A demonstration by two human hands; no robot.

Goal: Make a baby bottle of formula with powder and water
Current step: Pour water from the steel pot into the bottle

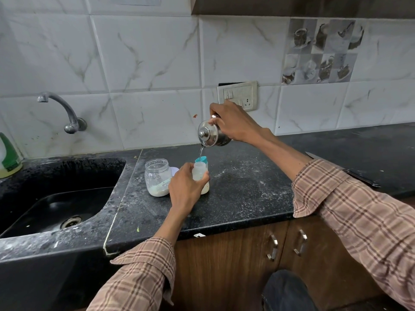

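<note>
On black speckled counter (235,198), left fingers (195,179) grip bottle (199,173); right fingers (221,122) tilt steel pot (211,133).

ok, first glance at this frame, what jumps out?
The steel kettle tipped in the right hand at centre, a thin stream of water falling into the bottle that the left hand steadies on the black counter. Just left of the bottle stands an open jar with white powder at the bottom, and beyond it the dark sink.

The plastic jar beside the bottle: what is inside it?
The jar holds a shallow layer of white powder at its bottom, with residue smeared on its walls. No scoop is discernible. Its mouth is open.
</note>
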